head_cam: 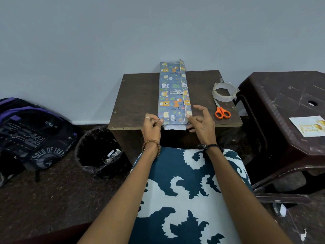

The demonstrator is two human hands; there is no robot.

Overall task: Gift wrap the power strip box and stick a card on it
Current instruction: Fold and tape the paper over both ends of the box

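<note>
Dark speckled floor and a pale wall frame a small brown table that sits right in front of the person's patterned lap. Nearest, both forearms reach forward to the table's near edge, one to each side of the wrapped box's close end. The left hand has its fingers curled in, pinching the paper at the near left corner; the right hand is looser, thumb and a fingertip touching the near right corner by the seam while the other fingers spread above the tabletop. Between them a white strip of unfolded paper sticks out past the edge. The power strip box, in blue animal-print gift wrap, lies with its long axis running straight away from the person toward the wall, its far end overhanging the back of the table. So the open near end is what both hands are set on, about equally close; folding and closing it seems the step in hand. Further right lie orange scissors and a tape roll, nearer the right hand. The card waits on the dark plastic stool, well apart.
</note>
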